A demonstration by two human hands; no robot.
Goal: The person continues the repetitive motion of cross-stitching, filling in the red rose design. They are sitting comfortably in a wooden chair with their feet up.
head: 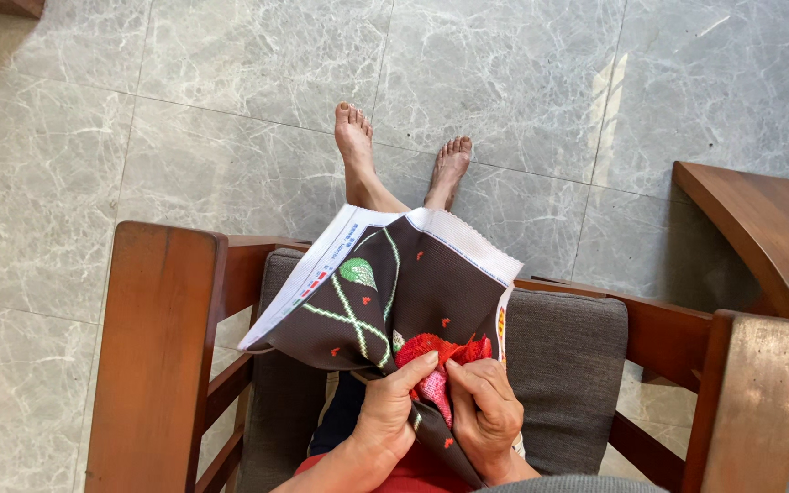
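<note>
Left hand [383, 413] and right hand [483, 409] both pinch the brown embroidery cloth [413, 288] at its red stitched patch [431, 351].

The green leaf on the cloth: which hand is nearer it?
Left. The left hand pinches the cloth just below and right of the green leaf; the right hand grips the red stitching farther right.

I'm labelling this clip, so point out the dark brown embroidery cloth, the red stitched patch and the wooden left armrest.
Dark brown embroidery cloth [431, 283]: head view, on its plain brown middle.
Red stitched patch [426, 345]: head view, on its top, above the fingers.
Wooden left armrest [152, 356]: head view, on its flat top.
</note>
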